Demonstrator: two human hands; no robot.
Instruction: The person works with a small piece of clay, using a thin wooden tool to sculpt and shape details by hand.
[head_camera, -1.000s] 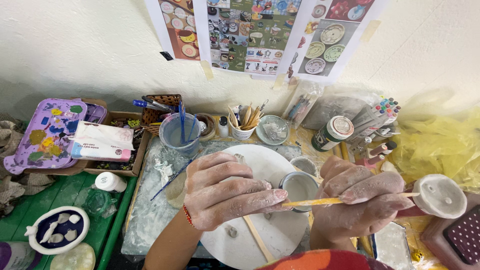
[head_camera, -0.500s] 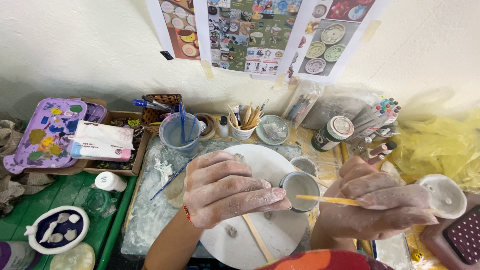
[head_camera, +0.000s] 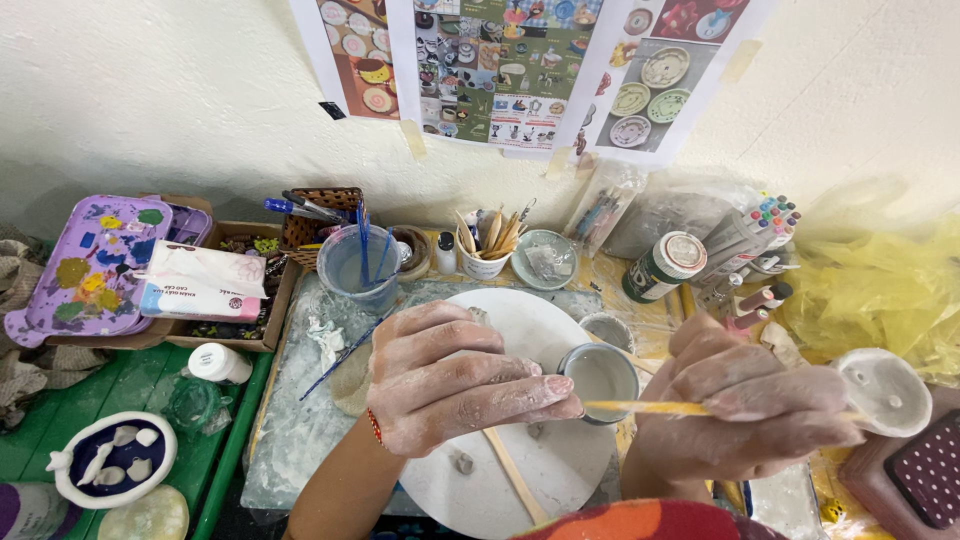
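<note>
My left hand, coated in pale clay, lies over the white round turntable and curls around something I cannot see; its fingertips touch a small grey cup of whitish liquid. In my right hand is a thin yellow wooden stick, whose tip reaches over the cup's rim. A flat wooden tool and small clay lumps lie on the turntable beneath my hands.
Behind stand a blue water cup with brushes, a white cup of wooden tools, a grey dish, a green paint jar and markers. A purple palette lies left, a white lid right.
My right hand has drawn the stick slightly to the right, so that its tip now sits at the cup's rim. My left hand has barely moved.
</note>
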